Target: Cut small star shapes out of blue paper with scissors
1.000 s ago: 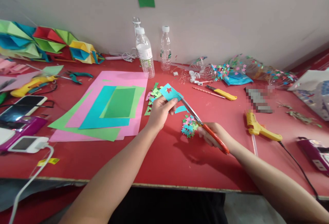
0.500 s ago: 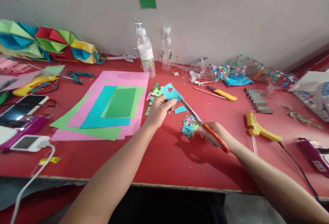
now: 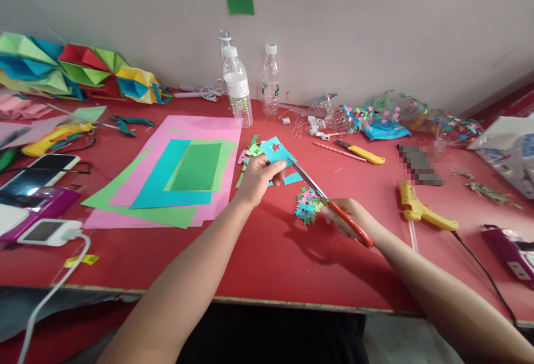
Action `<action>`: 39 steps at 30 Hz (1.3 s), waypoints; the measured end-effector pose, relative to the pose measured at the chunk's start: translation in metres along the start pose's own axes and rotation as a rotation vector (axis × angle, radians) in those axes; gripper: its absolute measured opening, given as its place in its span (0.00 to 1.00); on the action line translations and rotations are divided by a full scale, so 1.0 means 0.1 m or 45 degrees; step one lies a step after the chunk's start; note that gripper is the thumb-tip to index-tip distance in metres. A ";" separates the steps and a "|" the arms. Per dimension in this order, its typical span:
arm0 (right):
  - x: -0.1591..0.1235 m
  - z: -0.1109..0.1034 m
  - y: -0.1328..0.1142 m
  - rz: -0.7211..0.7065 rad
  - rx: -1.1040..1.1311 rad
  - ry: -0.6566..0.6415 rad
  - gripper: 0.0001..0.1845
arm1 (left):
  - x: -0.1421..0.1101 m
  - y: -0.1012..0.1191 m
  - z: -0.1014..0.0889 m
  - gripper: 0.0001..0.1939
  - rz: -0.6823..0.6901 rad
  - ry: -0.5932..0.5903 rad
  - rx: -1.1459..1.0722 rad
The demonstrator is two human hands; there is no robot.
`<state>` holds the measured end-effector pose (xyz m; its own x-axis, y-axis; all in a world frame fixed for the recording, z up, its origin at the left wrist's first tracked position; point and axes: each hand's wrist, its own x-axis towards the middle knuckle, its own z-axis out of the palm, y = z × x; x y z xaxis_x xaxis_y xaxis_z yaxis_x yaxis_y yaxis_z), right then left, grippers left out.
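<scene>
Pinched in my left hand is a small piece of blue paper with a star-shaped hole. My right hand grips a pair of scissors by its orange-red handles, and the blade tips meet the paper's right edge. Below the blades lies a heap of small paper stars in pink, blue and green. A blue paper offcut rests on the red table beside my left fingertips. Green and pink paper scraps lie partly hidden behind my left hand.
Coloured paper sheets are stacked to the left. Plastic bottles stand by the wall. On the right lie a yellow utility knife and a yellow glue gun with its cord. A phone and pliers lie far left.
A small piece of blue paper now shows on the table under my left fingers, near the offcut. The held paper's right edge looks shorter. My hands have hardly moved.
</scene>
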<state>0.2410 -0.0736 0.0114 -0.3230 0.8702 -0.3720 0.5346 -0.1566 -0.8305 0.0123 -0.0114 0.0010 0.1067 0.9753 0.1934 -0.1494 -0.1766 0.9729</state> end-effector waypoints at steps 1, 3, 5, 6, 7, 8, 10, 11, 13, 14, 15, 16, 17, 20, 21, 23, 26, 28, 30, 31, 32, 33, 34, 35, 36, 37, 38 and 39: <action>0.00 0.00 0.00 -0.001 0.005 -0.008 0.27 | 0.00 0.00 0.00 0.12 -0.007 0.013 -0.007; 0.00 0.00 0.00 -0.005 0.012 -0.027 0.26 | 0.00 -0.01 -0.01 0.11 -0.018 0.050 -0.024; -0.01 0.00 0.00 -0.021 0.013 -0.045 0.26 | 0.00 -0.03 0.00 0.10 -0.015 0.080 -0.046; -0.01 0.00 0.00 -0.033 0.015 -0.057 0.26 | 0.00 -0.03 0.01 0.10 -0.012 0.088 -0.064; -0.01 0.00 0.01 -0.046 0.019 -0.069 0.27 | 0.00 -0.04 0.02 0.10 -0.012 0.090 -0.086; -0.01 0.00 0.01 -0.064 0.024 -0.082 0.28 | -0.01 -0.04 0.04 0.10 -0.016 0.092 -0.108; -0.01 0.00 0.02 -0.110 0.027 -0.108 0.30 | -0.03 -0.05 0.08 0.10 -0.039 0.099 -0.137; -0.01 -0.01 0.02 -0.134 0.023 -0.120 0.31 | -0.04 -0.05 0.10 0.11 -0.052 0.101 -0.141; -0.02 -0.01 0.03 -0.157 0.018 -0.137 0.33 | -0.06 -0.06 0.13 0.12 -0.070 0.101 -0.137; -0.03 -0.02 0.03 -0.158 0.019 -0.145 0.34 | -0.07 -0.06 0.14 0.13 -0.072 0.100 -0.133; -0.03 -0.03 0.03 -0.155 0.023 -0.153 0.34 | -0.08 -0.06 0.15 0.13 -0.070 0.095 -0.127; -0.04 -0.03 0.02 -0.154 0.028 -0.162 0.35 | -0.08 -0.06 0.15 0.14 -0.066 0.089 -0.119; -0.05 -0.04 0.02 -0.159 0.033 -0.175 0.35 | -0.09 -0.07 0.15 0.14 -0.061 0.083 -0.109; -0.05 -0.05 0.00 -0.197 0.061 -0.213 0.36 | -0.10 -0.07 0.16 0.14 -0.046 0.069 -0.081; -0.06 -0.04 -0.01 -0.205 0.071 -0.216 0.36 | -0.10 -0.07 0.17 0.14 -0.044 0.067 -0.076; -0.05 -0.02 -0.01 -0.199 0.090 -0.207 0.35 | -0.11 -0.06 0.19 0.14 -0.040 0.067 -0.076; -0.05 0.03 0.01 -0.171 0.129 -0.184 0.34 | -0.13 -0.07 0.22 0.15 -0.025 0.051 -0.094; -0.06 0.06 0.02 -0.174 0.154 -0.171 0.33 | -0.14 -0.09 0.24 0.14 -0.023 0.057 -0.114; -0.06 0.08 0.02 -0.179 0.159 -0.164 0.33 | -0.15 -0.10 0.26 0.14 -0.036 0.077 -0.126; -0.06 0.09 0.02 -0.178 0.154 -0.162 0.32 | -0.15 -0.11 0.27 0.14 -0.044 0.086 -0.125; -0.07 0.09 0.02 -0.175 0.150 -0.160 0.32 | -0.16 -0.11 0.28 0.15 -0.051 0.088 -0.118; -0.07 0.10 0.02 -0.172 0.148 -0.159 0.32 | -0.17 -0.11 0.29 0.16 -0.055 0.088 -0.109; -0.07 0.10 0.02 -0.170 0.146 -0.156 0.33 | -0.17 -0.11 0.30 0.17 -0.059 0.087 -0.103; -0.07 0.10 0.02 -0.167 0.145 -0.153 0.33 | -0.18 -0.11 0.31 0.17 -0.063 0.086 -0.099; -0.07 0.10 0.02 -0.165 0.147 -0.151 0.33 | -0.18 -0.11 0.31 0.17 -0.064 0.086 -0.099; -0.07 0.10 0.03 -0.164 0.149 -0.151 0.33 | -0.19 -0.11 0.32 0.18 -0.065 0.089 -0.100; -0.07 0.11 0.03 -0.165 0.151 -0.151 0.33 | -0.19 -0.11 0.33 0.18 -0.066 0.094 -0.104; -0.06 0.11 0.04 -0.164 0.153 -0.149 0.32 | -0.19 -0.11 0.33 0.18 -0.065 0.097 -0.107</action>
<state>0.2368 -0.0847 0.0064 -0.4753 0.8274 -0.2992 0.3881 -0.1080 -0.9153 0.0445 -0.0327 -0.0091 0.0421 0.9905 0.1307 -0.2282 -0.1179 0.9665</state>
